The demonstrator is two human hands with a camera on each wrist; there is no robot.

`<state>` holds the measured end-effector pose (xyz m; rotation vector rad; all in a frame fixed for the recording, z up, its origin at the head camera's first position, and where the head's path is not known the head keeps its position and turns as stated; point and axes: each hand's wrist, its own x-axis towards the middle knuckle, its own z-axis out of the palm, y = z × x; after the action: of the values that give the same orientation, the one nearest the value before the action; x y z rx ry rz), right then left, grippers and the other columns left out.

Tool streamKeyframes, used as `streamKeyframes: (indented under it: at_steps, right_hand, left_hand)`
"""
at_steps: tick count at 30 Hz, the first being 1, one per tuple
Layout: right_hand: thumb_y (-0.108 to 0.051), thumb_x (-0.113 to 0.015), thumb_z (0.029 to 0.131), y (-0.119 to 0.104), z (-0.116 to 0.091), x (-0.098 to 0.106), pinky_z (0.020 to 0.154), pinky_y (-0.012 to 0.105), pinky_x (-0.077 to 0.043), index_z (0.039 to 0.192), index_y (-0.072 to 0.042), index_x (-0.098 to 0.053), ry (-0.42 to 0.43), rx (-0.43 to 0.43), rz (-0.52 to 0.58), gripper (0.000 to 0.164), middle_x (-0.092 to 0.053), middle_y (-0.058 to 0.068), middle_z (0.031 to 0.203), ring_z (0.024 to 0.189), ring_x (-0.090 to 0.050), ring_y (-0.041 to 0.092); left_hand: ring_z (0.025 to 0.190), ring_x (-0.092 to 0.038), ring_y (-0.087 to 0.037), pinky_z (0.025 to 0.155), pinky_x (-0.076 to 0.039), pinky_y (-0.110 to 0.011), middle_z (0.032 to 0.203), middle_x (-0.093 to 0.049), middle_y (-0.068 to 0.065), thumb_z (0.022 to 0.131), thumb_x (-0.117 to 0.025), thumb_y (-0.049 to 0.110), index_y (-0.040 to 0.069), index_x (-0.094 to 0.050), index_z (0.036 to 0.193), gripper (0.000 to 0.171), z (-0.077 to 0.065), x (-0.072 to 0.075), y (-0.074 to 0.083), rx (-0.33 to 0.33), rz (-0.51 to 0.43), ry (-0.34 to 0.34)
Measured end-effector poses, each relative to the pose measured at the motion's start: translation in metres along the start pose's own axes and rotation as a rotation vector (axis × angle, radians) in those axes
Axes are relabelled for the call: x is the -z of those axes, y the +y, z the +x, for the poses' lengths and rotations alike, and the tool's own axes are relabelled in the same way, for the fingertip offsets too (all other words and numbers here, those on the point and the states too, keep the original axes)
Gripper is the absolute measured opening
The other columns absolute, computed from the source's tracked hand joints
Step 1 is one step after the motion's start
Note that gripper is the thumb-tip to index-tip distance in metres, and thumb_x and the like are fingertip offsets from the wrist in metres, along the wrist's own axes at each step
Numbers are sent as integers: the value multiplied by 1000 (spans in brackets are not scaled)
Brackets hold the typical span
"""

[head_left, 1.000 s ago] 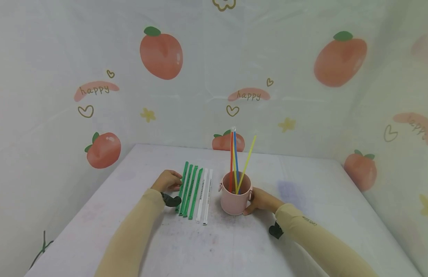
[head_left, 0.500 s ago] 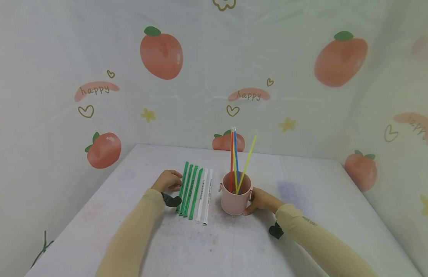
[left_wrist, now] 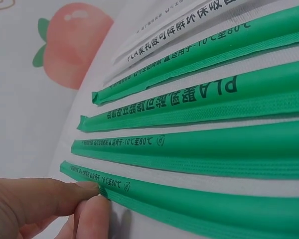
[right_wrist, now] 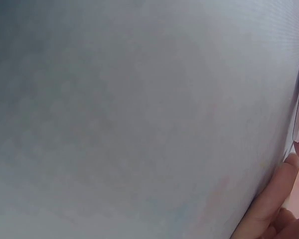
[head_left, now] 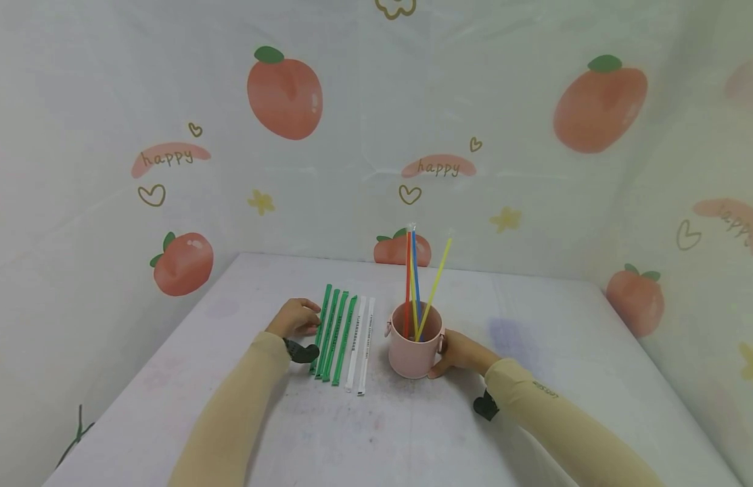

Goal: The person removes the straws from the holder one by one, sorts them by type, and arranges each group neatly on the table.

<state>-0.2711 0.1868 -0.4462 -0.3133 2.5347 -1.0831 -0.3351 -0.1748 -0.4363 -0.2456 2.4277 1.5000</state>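
Several green paper-wrapped straws (head_left: pixel 341 338) lie side by side on the table, with two white paper-wrapped straws (head_left: pixel 366 345) to their right. At the leftmost green straw (left_wrist: pixel 189 206), my left hand (head_left: pixel 295 318) pinches the wrapper's edge near its far end between fingertips. My right hand (head_left: pixel 464 352) grips the right side of a pink bucket (head_left: pixel 406 358) with small side handles. Red, blue and yellow straws (head_left: pixel 416 277) in clear wrappers stand in the bucket, one yellow leaning right. In the right wrist view only some fingers (right_wrist: pixel 274 199) and a sliver of the bucket show.
A white cloth covers the table (head_left: pixel 376 446). Behind it hangs a pale curtain (head_left: pixel 352 135) printed with peaches, hearts and "happy". Both wrists wear a black strap with a small device (head_left: pixel 303 352).
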Motion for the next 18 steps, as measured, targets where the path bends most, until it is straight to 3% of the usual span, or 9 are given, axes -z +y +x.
streamKeyframes:
  at_steps: [5,18]
  right_hand:
    - [-15,-93,63,-2,-1,0,114,54,-30,140,3,-44,-7,4,-10,93,-47,18,144,136,-39,37]
    - [-16,-93,63,-3,-2,0,114,54,-30,139,3,-45,-2,-3,-15,92,-48,19,143,136,-40,37]
  left_hand:
    - [58,-58,-12,58,-55,-24,84,-61,-14,82,-67,-3,-4,-62,111,29,3,3,-1,-8,1,-25]
    - [59,-55,-8,57,-52,-19,87,-59,-8,85,-64,-1,-2,-59,121,36,-2,1,-1,5,-23,-5]
